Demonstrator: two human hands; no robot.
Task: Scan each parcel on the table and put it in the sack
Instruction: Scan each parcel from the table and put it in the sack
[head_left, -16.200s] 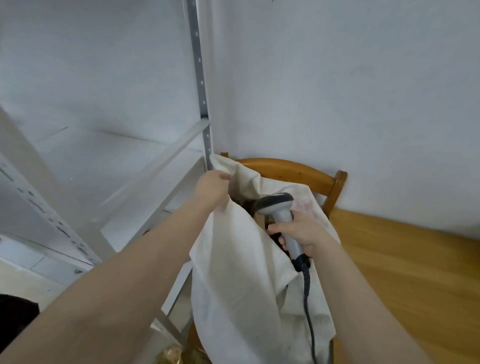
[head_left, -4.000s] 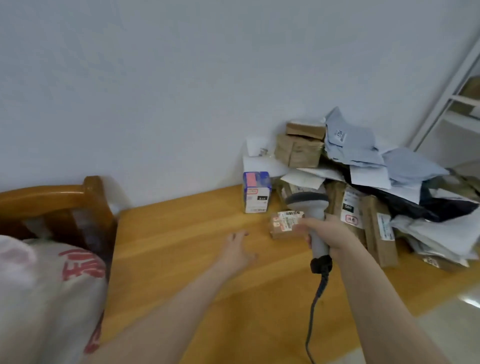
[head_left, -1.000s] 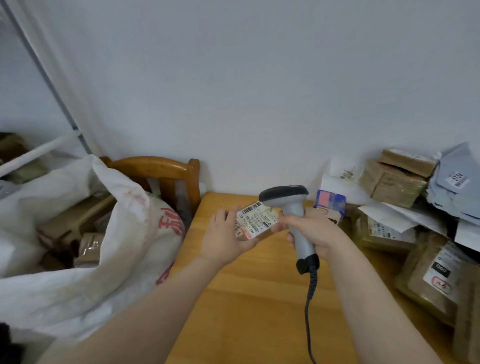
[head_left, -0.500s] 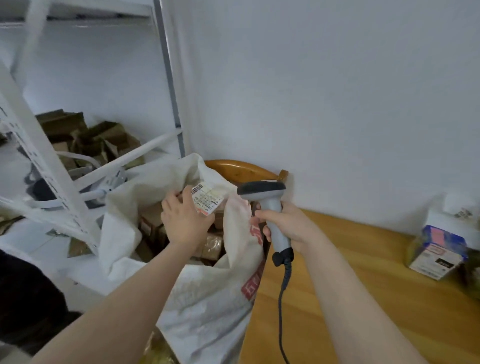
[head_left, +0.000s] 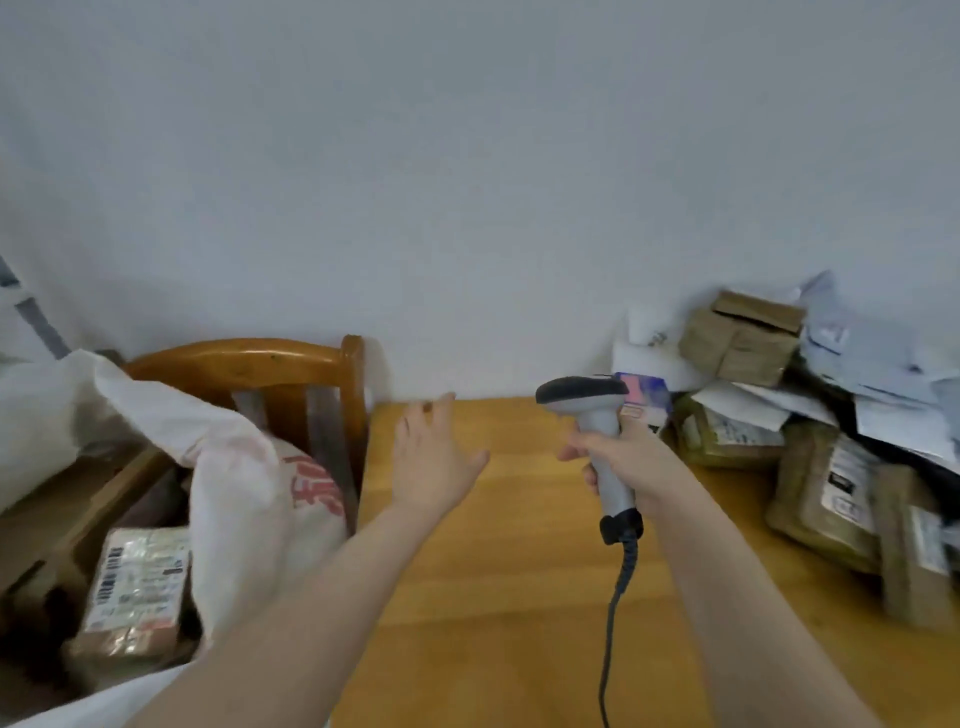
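My right hand (head_left: 626, 457) grips the handle of a grey barcode scanner (head_left: 597, 415), held upright over the wooden table (head_left: 519, 597), its cord hanging down. My left hand (head_left: 434, 460) hovers empty over the table's left part, fingers spread and straight. The white sack (head_left: 249, 478) with red print sits open on a chair at the left; a small brown parcel with a white barcode label (head_left: 132, 587) lies inside it. A heap of parcels (head_left: 810, 415) is piled at the table's right end against the wall, brown boxes and grey mailers mixed.
A wooden chair back (head_left: 291, 364) rises between the sack and the table's left edge. A small blue and pink box (head_left: 644, 397) stands just behind the scanner. A white wall closes the far side. A metal shelf post (head_left: 31, 312) shows at far left.
Half a second ago my left hand held a small labelled parcel over the sack's mouth. Now that hand is empty and back over the table, and my view has swung right toward the heap.
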